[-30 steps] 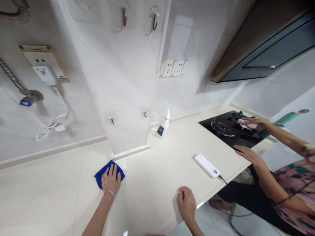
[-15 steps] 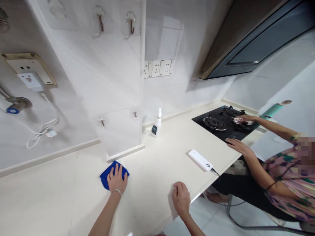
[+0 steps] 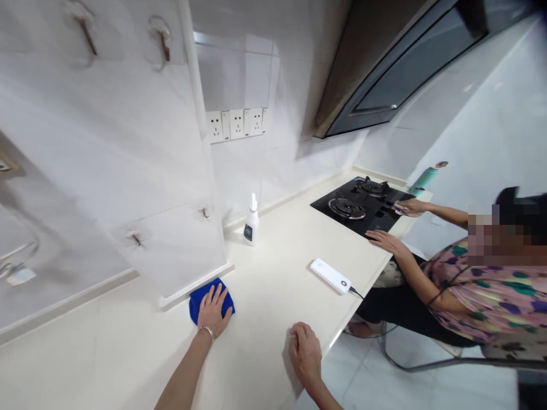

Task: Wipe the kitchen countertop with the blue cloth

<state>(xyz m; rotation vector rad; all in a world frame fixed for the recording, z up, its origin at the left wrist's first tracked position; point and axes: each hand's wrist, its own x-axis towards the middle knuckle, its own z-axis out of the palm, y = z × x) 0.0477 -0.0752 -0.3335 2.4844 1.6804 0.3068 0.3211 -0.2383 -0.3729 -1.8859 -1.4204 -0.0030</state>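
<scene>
A folded blue cloth (image 3: 196, 304) lies on the pale countertop against the foot of the projecting wall. My left hand (image 3: 215, 313) presses down on it, fingers spread along the fabric, and works it over the surface. A bracelet circles that wrist. Near the counter's front edge rests my right hand (image 3: 306, 353), its fingers loosely curled and nothing visible in them. Beyond the cloth, by the back wall, a white spray bottle (image 3: 252, 223) stands upright. A white power bank (image 3: 330, 275) with a black cable lies further right than my right hand.
At right, a seated person (image 3: 461, 290) has one hand on a wad of wiping material at the black gas hob (image 3: 337, 210), the other on the counter edge. A range hood (image 3: 384, 85) hangs above. Sockets (image 3: 237, 124) and hooks line the walls.
My left hand and the blue cloth have slid right along the foot of the projecting wall. The view has turned right. My right hand remains curled at the counter edge.
</scene>
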